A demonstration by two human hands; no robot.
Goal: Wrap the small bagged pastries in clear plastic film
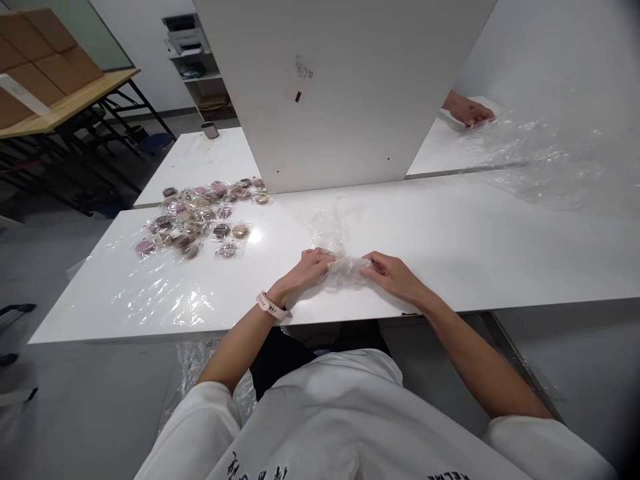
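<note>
Between my two hands, near the front edge of the white table, lies a crumpled sheet of clear plastic film (pixel 345 272). My left hand (pixel 313 267), with a pale pink band at the wrist, has its fingers closed on the film's left side. At the right end, my right hand (pixel 393 275) pinches the film between thumb and curled fingers. A looser part of the film rises beyond my left fingers. Whether anything is wrapped inside is hard to make out. To the left lies a spread of individually wrapped round cookies (pixel 193 220), pink, brown and tan.
A tall white panel (pixel 330 100) stands across the table. Beyond it on the right, another person's hand (pixel 470 112) touches a large heap of clear plastic (pixel 555 160). A metal cup (pixel 210 130) stands at the back left, near cardboard boxes (pixel 45 60) on a wooden table.
</note>
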